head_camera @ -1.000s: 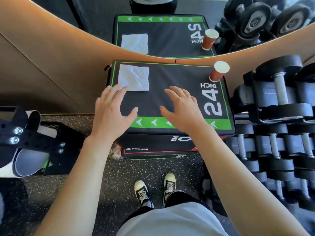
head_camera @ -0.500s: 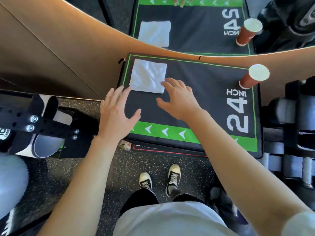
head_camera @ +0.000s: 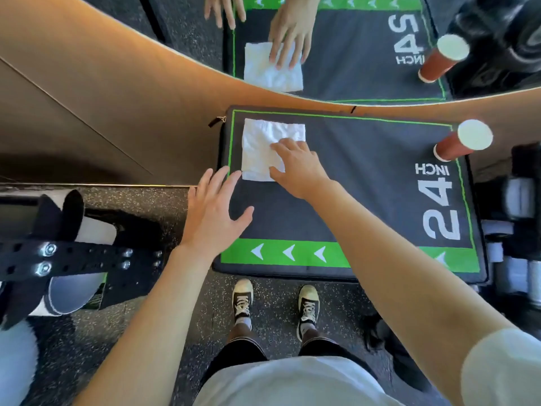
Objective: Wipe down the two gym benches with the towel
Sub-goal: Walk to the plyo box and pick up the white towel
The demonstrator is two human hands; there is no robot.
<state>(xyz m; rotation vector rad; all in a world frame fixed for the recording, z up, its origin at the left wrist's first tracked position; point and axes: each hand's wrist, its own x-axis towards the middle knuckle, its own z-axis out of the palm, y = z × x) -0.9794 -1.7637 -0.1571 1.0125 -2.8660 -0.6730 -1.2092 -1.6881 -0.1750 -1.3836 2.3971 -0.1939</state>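
The right hand's fingers (head_camera: 281, 148) lie spread and nearly flat on the near right part of the towel (head_camera: 263, 142), resting on it with no fold gathered yet. The right hand (head_camera: 298, 168) is thus the nearer one. The left hand (head_camera: 213, 212), fingers splayed and holding nothing, hovers just nearer than the towel's near left corner. The towel, roughly square, lies in the far left corner of the box (head_camera: 366, 186), well apart from the cup (head_camera: 462, 142).

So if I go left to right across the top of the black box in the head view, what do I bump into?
Towel → right hand, fingers resting on the towel → the white "24 INCH" print → paper cup.
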